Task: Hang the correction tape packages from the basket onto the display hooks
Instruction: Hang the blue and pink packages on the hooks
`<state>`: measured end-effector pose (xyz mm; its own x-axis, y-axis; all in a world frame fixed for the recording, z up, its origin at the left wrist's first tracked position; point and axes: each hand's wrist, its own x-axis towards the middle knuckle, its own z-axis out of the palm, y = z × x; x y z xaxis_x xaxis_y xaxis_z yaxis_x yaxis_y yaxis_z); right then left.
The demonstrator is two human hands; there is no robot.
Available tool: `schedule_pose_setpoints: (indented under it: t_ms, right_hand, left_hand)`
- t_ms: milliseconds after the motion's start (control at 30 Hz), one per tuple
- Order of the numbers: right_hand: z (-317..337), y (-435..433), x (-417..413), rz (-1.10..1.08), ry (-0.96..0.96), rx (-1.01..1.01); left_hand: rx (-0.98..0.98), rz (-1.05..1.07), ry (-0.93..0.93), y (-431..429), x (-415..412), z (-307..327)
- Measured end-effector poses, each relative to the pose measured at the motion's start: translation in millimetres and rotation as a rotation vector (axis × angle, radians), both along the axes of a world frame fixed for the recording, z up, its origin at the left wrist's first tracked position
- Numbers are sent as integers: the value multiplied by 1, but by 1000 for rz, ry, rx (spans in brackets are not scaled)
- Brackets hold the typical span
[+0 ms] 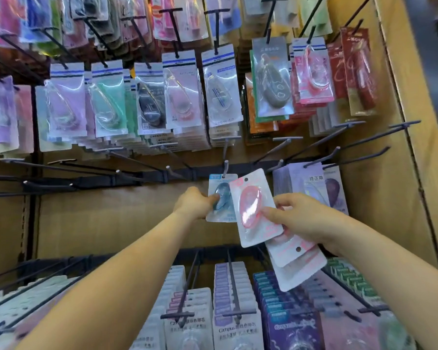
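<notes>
We find the most open room to the left of our left hand (196, 203), where the tan back panel (106, 218) stands plain behind a black rail (127, 179) and several bare hooks (142, 161) jut toward us. To the right of our right hand (302, 218) the space is tight: purple packages (319, 188) hang just beside the knuckles, and the tan side wall (400, 157) closes in past them. Below both wrists, rows of carded packages (235, 322) crowd their long black prongs, and above the fingers more hanging packages (106, 102) fill the upper rails. Our left hand pinches the blue package (224, 210), thumb on its front and fingers hidden behind it; its punched hole sits on the hook (225, 168) directly above the fingertips. Our right hand grips the pink package (253, 210), the thumb pressing the lower part of its blister, with the card rising up and left from the fingers so that its left edge overlaps the blue package; its top hole lies just right of the hook and off it. Under the same fingers a fanned stack of pink packages (299, 266) hangs down from the palm, tilted, one with its hole pointing downward. Each package is a flat, round-cornered white card with a glossy, clear, teardrop-shaped plastic blister that catches the light; the hooks are thin dark metal rods with pale tips.
</notes>
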<state>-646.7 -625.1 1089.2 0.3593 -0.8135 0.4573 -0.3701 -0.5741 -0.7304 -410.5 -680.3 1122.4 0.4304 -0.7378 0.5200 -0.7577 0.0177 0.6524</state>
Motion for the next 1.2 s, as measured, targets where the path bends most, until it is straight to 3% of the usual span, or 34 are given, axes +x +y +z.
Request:
schedule_pose_setpoints:
  t_ms: [267, 400, 467, 600, 633, 767, 967, 1100, 1200]
  right_hand:
    - [-15, -13, 0, 59, -237, 131]
    - [-20, -13, 1, 120, -318, 150]
    - [-20, -12, 1, 134, -316, 154]
    - [-25, -8, 2, 166, -260, 123]
    - [-26, -6, 2, 201, -279, 129]
    - [-29, 0, -4, 284, -294, 118]
    - [-37, 10, -9, 349, -285, -27]
    - [-39, 18, -12, 364, -289, -100]
    - [-39, 26, -14, 378, -352, -139]
  left_hand:
    - [40, 26, 114, -46, 1, -5]
    - [62, 22, 80, -49, 1, -4]
    - [104, 14, 30, -40, 1, -2]
    - [63, 137, -331, -4, -1, 1]
    - [13, 38, -311, 7, -3, 2]
    - [-109, -581, 115, 65, -31, 1]
    - [-318, -730, 364, 103, -57, -10]
    - [-447, -783, 264, 119, -72, -7]
    - [-416, -804, 309, 123, -81, 0]
